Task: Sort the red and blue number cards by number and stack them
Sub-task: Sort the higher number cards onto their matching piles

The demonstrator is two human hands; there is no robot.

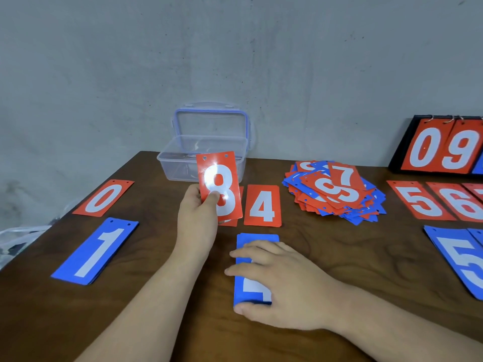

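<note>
My left hand [196, 218] holds a red 8 card [220, 189] upright above the table, thumb on its face, over another red card whose number is hidden. My right hand [282, 280] lies flat across a blue card stack [257, 240], covering most of its number, with the thumb at its near edge. Sorted cards lie around: red 0 [103, 197], blue 1 stack [95, 250], red 4 [262, 206], red 5 [418, 200], red 6 [461, 203] and blue 5 [460, 257]. An unsorted heap of red and blue cards [333, 192] sits at centre right.
A clear plastic box [183, 163] with its lid up stands behind the held card by the wall. A black scoreboard showing 0 and 9 [444, 147] leans at the far right. A plastic bag [18, 239] lies off the table's left edge.
</note>
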